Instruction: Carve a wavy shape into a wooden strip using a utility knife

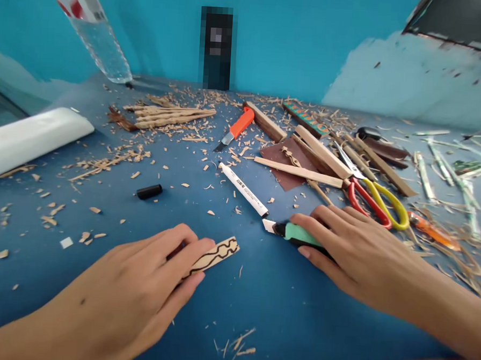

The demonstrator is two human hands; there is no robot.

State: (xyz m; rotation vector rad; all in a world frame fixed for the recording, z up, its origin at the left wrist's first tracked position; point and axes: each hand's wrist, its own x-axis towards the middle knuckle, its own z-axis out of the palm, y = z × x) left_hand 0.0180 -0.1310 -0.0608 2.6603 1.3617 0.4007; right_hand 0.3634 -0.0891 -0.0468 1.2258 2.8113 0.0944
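Between the thumb and fingers of my left hand [150,283] is a flat wooden strip [216,256], marked with wavy black lines; its near end is hidden under the hand. My right hand [342,244] is wrapped over a green and black utility knife [302,234], its short blade pointing left toward the strip but apart from it. A white marker [244,190] lies uncapped just beyond the blade. Its black cap [149,191] rests farther left on the blue tabletop [217,318].
Scissors [378,203], wood sticks [322,149] and brown sandpaper [285,161] lie at right. An orange utility knife [237,127] sits behind the marker. Carved sticks [171,116], a water bottle [97,33] and a white object [33,139] stand or lie left. Shavings are scattered widely.
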